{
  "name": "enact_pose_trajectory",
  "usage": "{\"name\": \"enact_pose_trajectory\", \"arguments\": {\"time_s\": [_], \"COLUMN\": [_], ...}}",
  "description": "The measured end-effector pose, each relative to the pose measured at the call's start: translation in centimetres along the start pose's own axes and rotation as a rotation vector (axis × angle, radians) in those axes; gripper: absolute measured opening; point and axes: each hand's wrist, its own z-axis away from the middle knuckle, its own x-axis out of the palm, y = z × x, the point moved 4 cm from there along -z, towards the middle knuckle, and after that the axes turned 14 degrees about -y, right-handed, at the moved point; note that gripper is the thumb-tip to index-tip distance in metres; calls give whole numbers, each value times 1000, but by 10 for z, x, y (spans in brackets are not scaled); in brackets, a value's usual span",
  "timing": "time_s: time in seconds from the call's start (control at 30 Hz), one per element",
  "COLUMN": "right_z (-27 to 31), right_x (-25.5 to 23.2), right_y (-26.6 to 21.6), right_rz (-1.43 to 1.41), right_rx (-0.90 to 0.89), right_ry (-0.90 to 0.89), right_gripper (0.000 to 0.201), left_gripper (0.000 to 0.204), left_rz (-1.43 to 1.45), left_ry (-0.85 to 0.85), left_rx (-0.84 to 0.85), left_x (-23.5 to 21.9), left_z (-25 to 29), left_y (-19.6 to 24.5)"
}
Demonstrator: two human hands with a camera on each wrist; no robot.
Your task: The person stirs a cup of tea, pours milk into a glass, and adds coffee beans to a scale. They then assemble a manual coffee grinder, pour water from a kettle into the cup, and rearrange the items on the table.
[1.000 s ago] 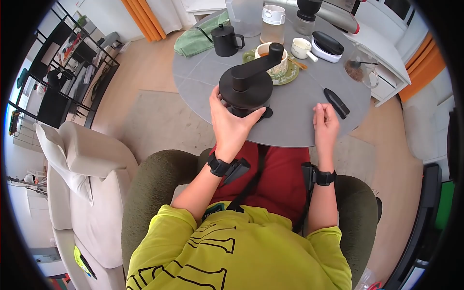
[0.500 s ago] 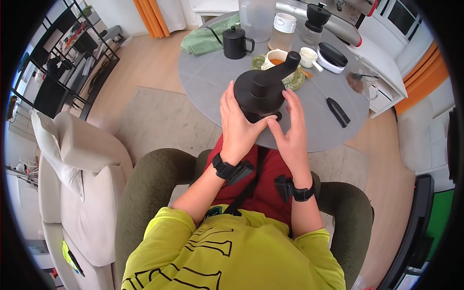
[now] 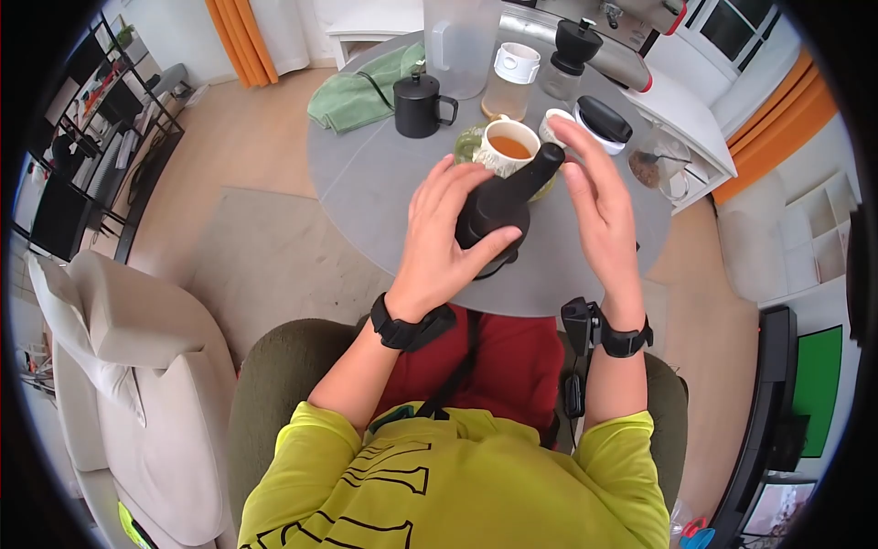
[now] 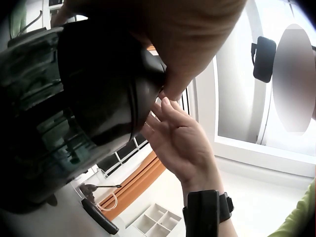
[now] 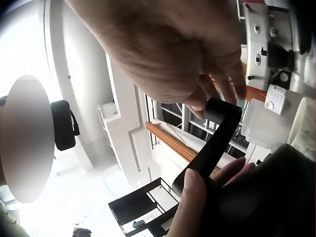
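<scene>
A black hand-crank coffee grinder [image 3: 491,218] stands near the front edge of the round table. My left hand [image 3: 439,240] grips its upper part, with the thumb on the near side and the fingers over the far side. The crank arm [image 5: 213,140] sticks out to the right and ends in a round knob [image 5: 220,111]. Beside that knob is my right hand [image 3: 599,206], palm turned inward and fingers loosely extended. In the right wrist view its fingertips overlap the knob. The left wrist view shows the grinder's dark, partly see-through body [image 4: 59,108] from close by.
A cup of orange-brown drink [image 3: 512,143] sits just behind the grinder. Farther back are a black pot [image 3: 418,108], a green cloth [image 3: 352,96], a white-lidded jar [image 3: 510,80] and a second black-topped grinder [image 3: 574,50]. A black frother [image 4: 100,217] lies on the right.
My right hand has come from beside the frother to the grinder's side, then up by the crank knob. The left hand has shifted from the grinder's side to over its top.
</scene>
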Motion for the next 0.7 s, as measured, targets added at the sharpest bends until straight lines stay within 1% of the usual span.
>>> {"name": "enact_pose_trajectory", "arguments": {"time_s": [0.03,0.07,0.1,0.13,0.2,0.23,0.3,0.33,0.4,0.43,0.5,0.53,0.63,0.7], "right_z": [-8,-13,-18,-20,-20,-19,-18,-17,-16,-15,-14,-11,-3,0], "right_x": [1,3,4,4,4,5,3,6,8,9,10,10,11,11], "right_y": [0,3,5,7,12,14,20,20,17,16,12,12,20,24], "right_rz": [2,2,34,36,-31,-32,-73,-72,-7,-4,-71,-68,-84,-90], "right_rx": [58,119,64,70,93,102,171,177,180,185,117,118,166,245], "right_ry": [-137,-275,-288,-296,-238,-252,-194,-203,-151,-159,-107,-114,-165,-79], "right_gripper": [30,29,25,25,22,22,22,22,22,22,25,25,29,27], "left_gripper": [66,58,51,51,46,46,51,51,51,51,51,51,48,47], "left_rz": [6,13,20,28,43,51,61,67,61,69,75,80,90,82], "left_ry": [5,-49,-105,-103,-90,-87,-123,-121,-124,-122,-143,-138,-91,-92], "left_rx": [3,16,26,20,14,1,18,10,15,9,4,0,20,13], "left_x": [-2,-1,0,-1,-4,-4,-2,-2,-2,-3,-3,-4,-4,-3], "left_z": [-5,-9,-11,-13,-13,-13,-11,-11,-12,-12,-12,-13,-14,-13], "left_y": [-1,-2,-2,-2,0,-1,-2,-3,-3,-3,-5,-5,-5,-6]}}
